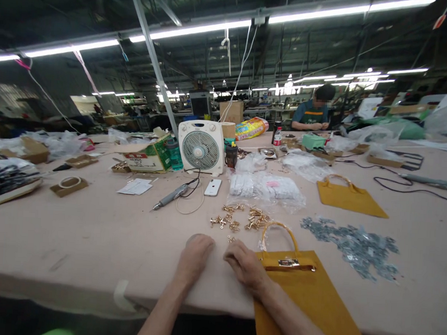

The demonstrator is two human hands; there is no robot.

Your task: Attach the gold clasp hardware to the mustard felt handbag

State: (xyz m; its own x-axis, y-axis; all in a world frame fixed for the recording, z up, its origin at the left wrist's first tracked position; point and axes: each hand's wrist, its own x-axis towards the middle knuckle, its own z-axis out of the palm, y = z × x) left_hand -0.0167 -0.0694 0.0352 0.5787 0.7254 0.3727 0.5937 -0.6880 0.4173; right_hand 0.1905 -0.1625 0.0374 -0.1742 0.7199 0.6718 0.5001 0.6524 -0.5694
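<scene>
My left hand (197, 252) rests low over the table with its fingers curled in; whatever it may hold is hidden. Just right of it, my right hand (244, 264) is also closed, thumb against fingers, and its contents cannot be made out. Small gold metal fittings (257, 219) lie in loose heaps just beyond both hands. Under my right forearm lies a mustard-yellow handbag (306, 297), with an upright handle (286, 227) and a metal clasp (289, 262) near its top edge.
Grey metal pieces (361, 247) spread at right, below a second yellow bag (349, 199). Plastic-wrapped packets (263, 187), a phone (212, 187), a corded pen-shaped tool (171, 197) and a white box fan (201, 149) stand or lie farther back. A co-worker (312, 112) sits beyond.
</scene>
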